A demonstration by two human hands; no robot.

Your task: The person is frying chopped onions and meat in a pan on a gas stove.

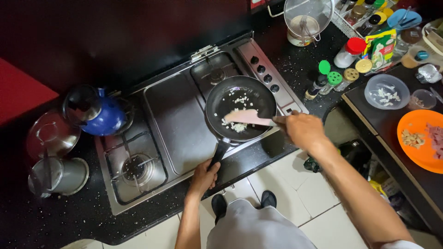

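A black frying pan (258, 94) sits on the right burner of a steel gas stove (173, 120), with small white chopped bits scattered inside. My left hand (203, 177) grips the pan's black handle (220, 152) at the stove's front edge. My right hand (303, 129) holds a pale wooden spatula (244, 117), whose flat blade lies over the bits in the pan.
A blue kettle (99, 113) stands on the back left burner, with steel pots (60, 175) and a lid beside it. Spice jars (344, 64), a clear bowl (386, 91), a strainer (308, 18) and an orange plate of chopped food (422, 138) fill the right counter.
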